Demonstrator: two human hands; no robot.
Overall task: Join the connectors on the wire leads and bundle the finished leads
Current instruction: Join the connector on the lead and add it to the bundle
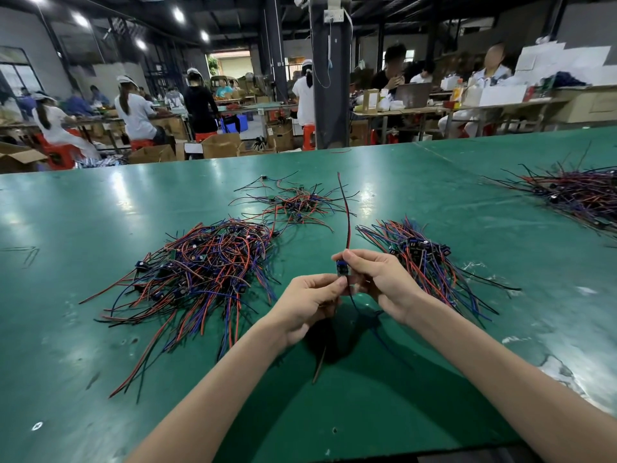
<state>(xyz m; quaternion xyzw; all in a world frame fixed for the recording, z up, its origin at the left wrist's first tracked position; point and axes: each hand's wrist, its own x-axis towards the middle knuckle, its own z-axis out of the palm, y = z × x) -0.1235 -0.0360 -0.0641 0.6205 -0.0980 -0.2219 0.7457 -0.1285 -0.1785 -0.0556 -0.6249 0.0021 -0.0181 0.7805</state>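
Blue connector, pinched by left hand and right hand, seems the stiff handhold for the light, limp twelve-o'clock wire.

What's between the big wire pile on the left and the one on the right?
In the head view, the left hand and right hand meet there, pinching a small blue connector; its red-black lead sticks up.

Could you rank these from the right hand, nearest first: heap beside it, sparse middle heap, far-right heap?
1. Dense red-blue-black wire heap, beside the right hand.
2. Sparse red-black wire heap, behind, mid-table.
3. Tangled dark wire heap, far right edge.
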